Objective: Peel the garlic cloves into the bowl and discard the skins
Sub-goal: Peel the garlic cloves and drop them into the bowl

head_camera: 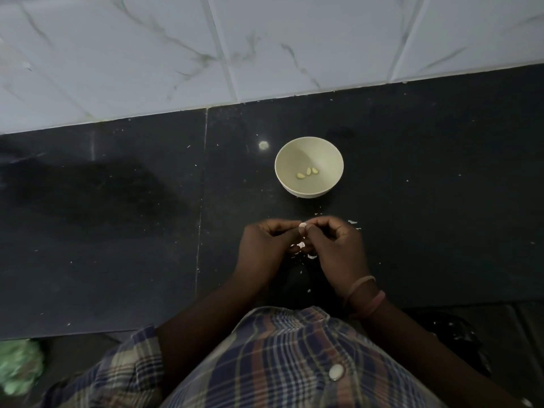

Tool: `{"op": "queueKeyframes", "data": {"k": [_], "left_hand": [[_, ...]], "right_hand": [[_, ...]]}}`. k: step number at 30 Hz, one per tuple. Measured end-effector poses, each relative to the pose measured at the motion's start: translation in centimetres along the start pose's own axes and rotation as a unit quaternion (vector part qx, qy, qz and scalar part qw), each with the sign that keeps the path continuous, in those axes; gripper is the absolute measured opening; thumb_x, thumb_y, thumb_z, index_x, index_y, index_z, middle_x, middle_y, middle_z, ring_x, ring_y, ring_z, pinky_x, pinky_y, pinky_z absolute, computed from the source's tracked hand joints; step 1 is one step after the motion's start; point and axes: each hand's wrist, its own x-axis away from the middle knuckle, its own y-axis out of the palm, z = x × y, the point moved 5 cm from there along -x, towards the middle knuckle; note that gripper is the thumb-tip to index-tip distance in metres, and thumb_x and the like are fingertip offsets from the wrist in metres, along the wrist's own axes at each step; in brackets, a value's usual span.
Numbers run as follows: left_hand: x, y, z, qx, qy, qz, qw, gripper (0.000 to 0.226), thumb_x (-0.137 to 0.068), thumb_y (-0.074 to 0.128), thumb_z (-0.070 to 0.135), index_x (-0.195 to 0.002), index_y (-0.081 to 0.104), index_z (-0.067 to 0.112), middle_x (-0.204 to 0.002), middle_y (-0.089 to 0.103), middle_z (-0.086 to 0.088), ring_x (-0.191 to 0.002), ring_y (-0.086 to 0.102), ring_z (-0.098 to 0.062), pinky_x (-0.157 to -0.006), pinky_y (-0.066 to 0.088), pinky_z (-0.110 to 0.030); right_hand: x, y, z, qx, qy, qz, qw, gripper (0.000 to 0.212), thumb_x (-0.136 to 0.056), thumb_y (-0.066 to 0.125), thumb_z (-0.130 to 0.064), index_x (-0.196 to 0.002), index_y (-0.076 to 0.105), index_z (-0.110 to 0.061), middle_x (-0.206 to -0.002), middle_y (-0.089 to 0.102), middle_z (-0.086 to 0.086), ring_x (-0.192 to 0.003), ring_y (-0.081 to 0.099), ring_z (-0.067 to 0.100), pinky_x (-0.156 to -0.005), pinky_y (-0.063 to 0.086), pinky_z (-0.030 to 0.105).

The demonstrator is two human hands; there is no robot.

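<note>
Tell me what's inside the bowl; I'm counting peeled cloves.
Three peeled garlic cloves lie close together at the bottom of the bowl. Its whole inside is in view; nothing covers it, and no skins show there.

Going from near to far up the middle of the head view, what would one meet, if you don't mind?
Plaid shirt → garlic clove pinched by both hands → bowl holding three peeled cloves → white tiled wall.

Black countertop (pixel 117 231), marble-veined wall tiles (pixel 147 54), green bundle (pixel 17 369).
</note>
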Motion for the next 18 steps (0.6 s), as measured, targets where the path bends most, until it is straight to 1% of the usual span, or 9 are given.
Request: {"op": "queueKeyframes", "data": {"k": [1,4,7,9,11,13,18], "left_hand": [[-0.1,-0.1,0.0,-0.038,0.017,0.004,0.999,0.010,-0.085,0.079,0.015,-0.095,0.081,0.014,-0.084,0.079,-0.007,-0.080,0.077,-0.027,-0.075,0.062,-0.039],[0.0,-0.3,0.2,-0.096,0.049,0.027,0.994,0.007,-0.082,0.081,0.016,-0.089,0.082,0.019,-0.078,0.078,0.001,-0.075,0.076,-0.018,-0.070,0.059,-0.031],[0.2,-0.3,0.5,-0.118,0.062,0.022,0.991,0.006,-0.083,0.081,0.018,-0.087,0.081,0.022,-0.077,0.078,0.003,-0.073,0.076,-0.016,-0.072,0.061,-0.034],[0.5,-0.4,0.7,-0.136,0.071,0.016,0.988,0.005,-0.084,0.080,0.020,-0.088,0.080,0.023,-0.076,0.078,0.006,-0.071,0.075,-0.012,-0.070,0.061,-0.032],[0.7,-0.4,0.9,-0.167,0.093,0.010,0.981,0.006,-0.085,0.080,0.020,-0.089,0.080,0.025,-0.077,0.077,0.010,-0.072,0.074,-0.008,-0.070,0.061,-0.030],[0.8,-0.3,1.2,-0.176,0.107,-0.002,0.979,0.009,-0.085,0.079,0.018,-0.090,0.081,0.025,-0.080,0.078,0.011,-0.074,0.074,-0.007,-0.073,0.062,-0.034],[0.9,-0.4,0.8,-0.158,0.104,-0.017,0.982,0.011,-0.086,0.078,0.013,-0.093,0.082,0.021,-0.081,0.079,0.006,-0.075,0.076,-0.014,-0.076,0.063,-0.047]], "right_hand": [[0.0,-0.1,0.0,0.002,0.000,0.001,1.000,0.013,-0.090,0.067,-0.003,-0.083,0.073,-0.012,-0.079,0.074,0.008,-0.072,0.069,0.023,-0.066,0.058,0.039],[0.3,-0.2,-0.5,0.016,-0.017,-0.011,1.000,0.012,-0.088,0.067,-0.004,-0.081,0.072,-0.012,-0.077,0.073,0.007,-0.070,0.068,0.020,-0.069,0.059,0.045],[0.7,-0.4,-1.0,0.043,-0.041,-0.020,0.998,0.008,-0.089,0.069,-0.005,-0.084,0.072,-0.011,-0.077,0.074,0.004,-0.074,0.071,0.024,-0.071,0.061,0.044],[0.9,-0.5,-1.4,0.063,-0.056,-0.024,0.996,0.009,-0.088,0.070,-0.005,-0.084,0.073,-0.013,-0.076,0.073,0.002,-0.073,0.071,0.021,-0.069,0.061,0.042],[1.1,-0.6,-1.6,0.078,-0.065,-0.032,0.994,0.011,-0.087,0.070,-0.006,-0.082,0.072,-0.016,-0.075,0.072,0.001,-0.071,0.070,0.020,-0.069,0.061,0.043],[1.0,-0.7,-1.7,0.086,-0.066,-0.037,0.993,0.011,-0.086,0.070,-0.006,-0.082,0.072,-0.015,-0.075,0.072,0.000,-0.071,0.069,0.019,-0.068,0.060,0.039],[1.5,-0.7,-1.9,0.089,-0.063,-0.040,0.993,0.009,-0.086,0.070,-0.002,-0.083,0.076,-0.009,-0.075,0.074,0.003,-0.066,0.064,0.003,-0.064,0.053,0.019]]}}
